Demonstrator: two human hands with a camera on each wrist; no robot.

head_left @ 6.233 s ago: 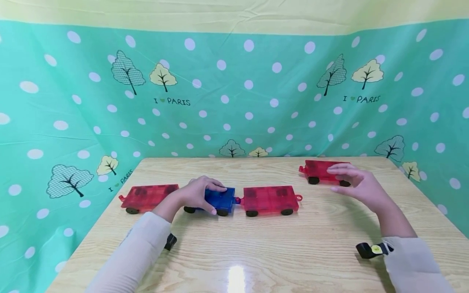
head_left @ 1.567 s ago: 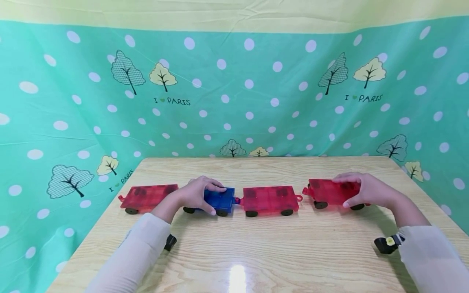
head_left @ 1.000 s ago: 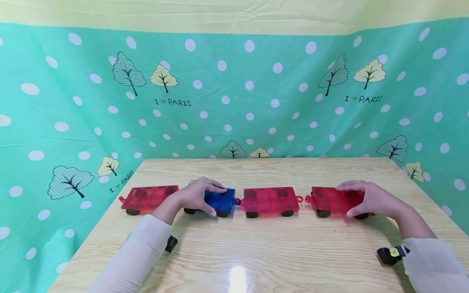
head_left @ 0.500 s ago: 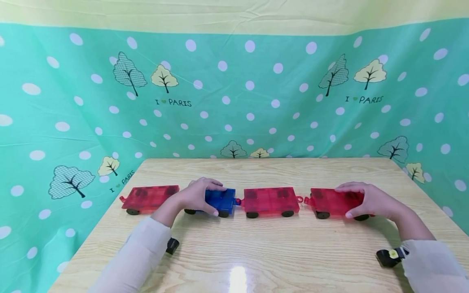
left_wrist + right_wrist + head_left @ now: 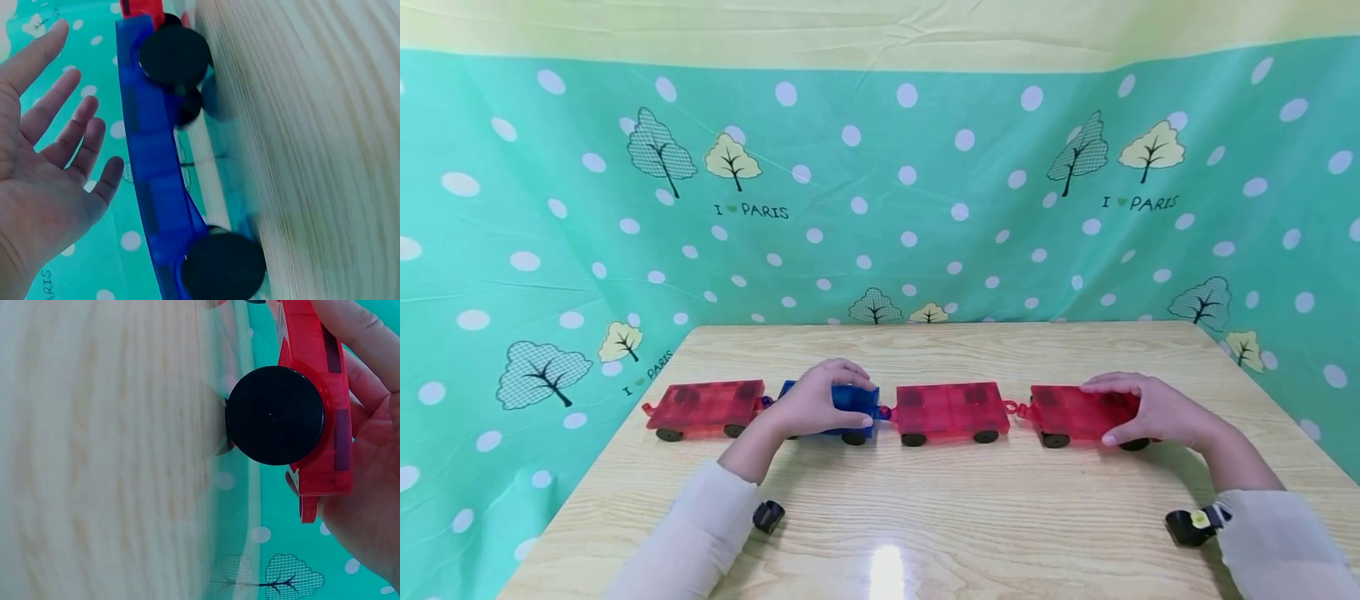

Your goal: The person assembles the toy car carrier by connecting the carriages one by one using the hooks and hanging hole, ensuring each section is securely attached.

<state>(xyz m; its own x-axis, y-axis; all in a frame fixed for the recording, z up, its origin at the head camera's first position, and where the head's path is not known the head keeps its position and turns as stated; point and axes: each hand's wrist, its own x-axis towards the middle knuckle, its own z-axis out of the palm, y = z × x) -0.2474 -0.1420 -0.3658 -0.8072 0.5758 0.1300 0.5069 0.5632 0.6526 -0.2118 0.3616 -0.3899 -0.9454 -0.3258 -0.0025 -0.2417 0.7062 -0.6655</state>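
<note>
Toy train cars with black wheels stand in a row across the table. My left hand [image 5: 820,404] is over the blue car [image 5: 853,402]; in the left wrist view its fingers are spread and apart from the blue side wall [image 5: 153,144]. My right hand [image 5: 1157,408] grips the rightmost red car [image 5: 1063,407], thumb on the near side and fingers across the top. That car's hook overlaps the ring on the middle red car [image 5: 949,408]. The middle car meets the blue one at a coupling, and the left red car [image 5: 707,406] meets its other end.
The wooden table [image 5: 925,517] has a light reflection near its front edge. Behind and beside it hangs a green dotted cloth [image 5: 880,192] printed with trees. A black wrist camera sits under each sleeve.
The right hand came down on the rightmost red car and brought it forward into line with the row, its hook reaching the middle car's ring. The left hand has just let go of the blue car.
</note>
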